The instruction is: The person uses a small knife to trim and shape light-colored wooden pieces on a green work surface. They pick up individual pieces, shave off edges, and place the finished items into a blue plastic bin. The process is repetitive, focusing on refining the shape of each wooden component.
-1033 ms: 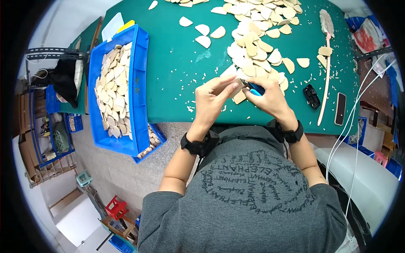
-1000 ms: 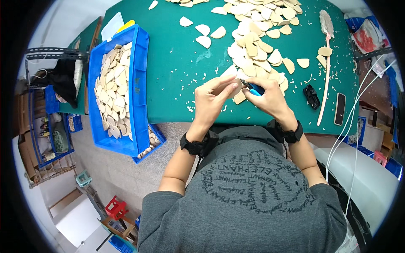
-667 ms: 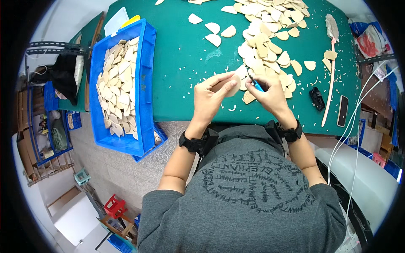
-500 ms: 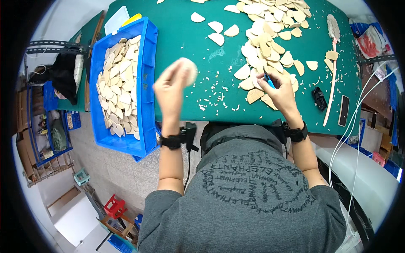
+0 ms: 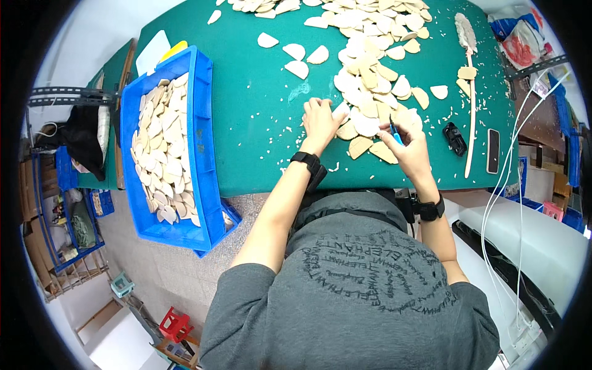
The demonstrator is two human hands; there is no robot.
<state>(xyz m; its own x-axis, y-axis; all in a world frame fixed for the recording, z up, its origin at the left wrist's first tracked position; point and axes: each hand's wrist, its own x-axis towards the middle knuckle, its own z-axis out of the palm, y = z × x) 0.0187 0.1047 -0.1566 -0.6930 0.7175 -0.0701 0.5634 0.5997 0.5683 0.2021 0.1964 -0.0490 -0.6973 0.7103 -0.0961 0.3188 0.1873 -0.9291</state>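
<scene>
My left hand (image 5: 320, 125) is over the green table with fingers bent and apart, and its thumb reaches against a pale half-round piece (image 5: 341, 110) at the left edge of a pile. Whatever lies beneath its palm is hidden. Closed round a slim blue-and-black tool (image 5: 395, 134), my right hand (image 5: 412, 153) rests at the near end of the pile. The tool's kind cannot be made out. Cream half-round pieces (image 5: 369, 77) run in a heap from there to the far side. Many more fill the blue crate (image 5: 205, 123) on my left.
Pale crumbs lie scattered over the green table (image 5: 246, 160). To the right are a small black object (image 5: 455, 139), a phone (image 5: 493, 152) and a long-handled fluffy duster (image 5: 470, 92). White cables (image 5: 507, 135) hang beyond the phone. A red stool (image 5: 175, 324) stands on the floor.
My left hand has swung right and down to the pile's edge; the pale piece it held before is no longer visible in it. My right hand keeps the tool near the same place.
</scene>
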